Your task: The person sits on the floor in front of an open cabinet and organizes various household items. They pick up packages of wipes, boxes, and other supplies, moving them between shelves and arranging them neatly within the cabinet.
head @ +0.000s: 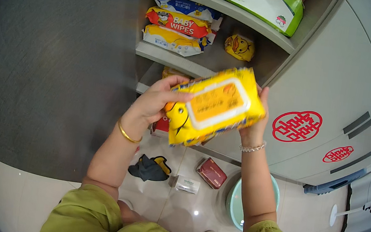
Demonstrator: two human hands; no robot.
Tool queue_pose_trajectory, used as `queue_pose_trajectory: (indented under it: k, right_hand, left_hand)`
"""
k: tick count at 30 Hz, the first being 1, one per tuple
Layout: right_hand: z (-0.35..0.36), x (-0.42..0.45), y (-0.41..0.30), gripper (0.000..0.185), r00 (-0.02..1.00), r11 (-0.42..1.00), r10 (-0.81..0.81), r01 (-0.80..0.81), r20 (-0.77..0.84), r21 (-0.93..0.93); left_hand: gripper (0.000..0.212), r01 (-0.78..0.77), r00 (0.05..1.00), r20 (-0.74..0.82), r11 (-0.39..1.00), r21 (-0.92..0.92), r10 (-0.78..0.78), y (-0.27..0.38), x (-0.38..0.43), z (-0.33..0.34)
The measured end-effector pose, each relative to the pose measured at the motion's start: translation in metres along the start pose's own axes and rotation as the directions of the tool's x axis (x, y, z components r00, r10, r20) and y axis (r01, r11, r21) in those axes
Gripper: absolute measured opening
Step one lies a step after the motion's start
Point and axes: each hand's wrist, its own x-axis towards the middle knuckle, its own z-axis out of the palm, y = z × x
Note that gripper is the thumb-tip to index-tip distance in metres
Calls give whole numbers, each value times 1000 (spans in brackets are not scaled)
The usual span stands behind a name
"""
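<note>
A yellow pack of wipes [217, 108] with a white-rimmed lid and a cartoon duck is held up between my two hands, before the cabinet shelves. My left hand [159, 98] grips its left end, the thumb lying on top. At the right end my right hand [259, 112] holds the pack from behind and below, most of its fingers hidden. Beyond, stacked baby wipes packs [178, 23] lie on the cabinet shelf [172, 57], and a small yellow duck pack [240, 47] stands to their right.
A green and white box [258, 3] and bottles occupy the upper shelf. On the tiled floor are a dark cloth [150, 168], a small white box [187, 184], a maroon pack [212, 173] and a mint-green basin [235, 201]. A dark door panel [54, 62] stands at left.
</note>
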Motion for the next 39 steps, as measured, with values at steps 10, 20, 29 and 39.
queue_pose_trajectory:
  k: [10,20,29,39]
  right_hand:
    - [22,55,28,64,903,815,-428,403,37,-417]
    - [15,71,40,73,908,-20,-274,325,318,-945]
    - [27,69,54,51,881,-176,-250,368,403,-913]
    - [16,68,52,37,903,-175,-197,350,381,-920]
  left_hand:
    - [47,-435,834,-343,898,71,431,-8,140,73]
    - [47,-520,775,203,422,743,599,-12,278,32]
    - [54,-313,603,202,-4,950,772,-19,296,15]
    - [3,-431,336,-128,274,860,933,-91,75,-22]
